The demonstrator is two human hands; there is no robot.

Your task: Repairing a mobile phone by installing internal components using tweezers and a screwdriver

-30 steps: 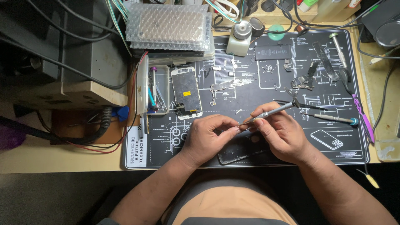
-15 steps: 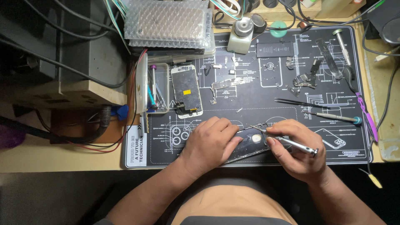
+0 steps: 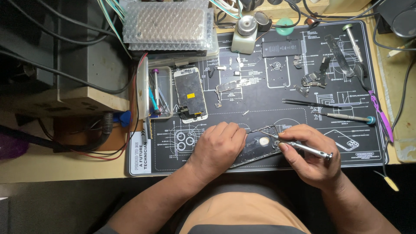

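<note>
Clearly the teardown is well along. The phone's rear housing (image 3: 258,146) lies near the front edge of the black repair mat (image 3: 268,93) on the desk (image 3: 52,167), open and largely emptied. The left hand (image 3: 216,147) is closed over its left end, pinning it down. The right hand (image 3: 310,154) grips a slim metal screwdriver (image 3: 303,147), whose tip points into the housing near a round pale part inside.

The screen assembly (image 3: 190,94) already lies apart, face down beside a small clear tray (image 3: 157,93) of tools. The logic board (image 3: 232,86), the battery (image 3: 281,47) and several small brackets and flex parts (image 3: 312,78) are spread over the mat's upper half. Tweezers (image 3: 310,103) and a second screwdriver (image 3: 346,117) wait just beyond the right hand.

What seems left is the last of the small parts still fixed inside the housing; whether any screws remain there is too fine to tell.
</note>
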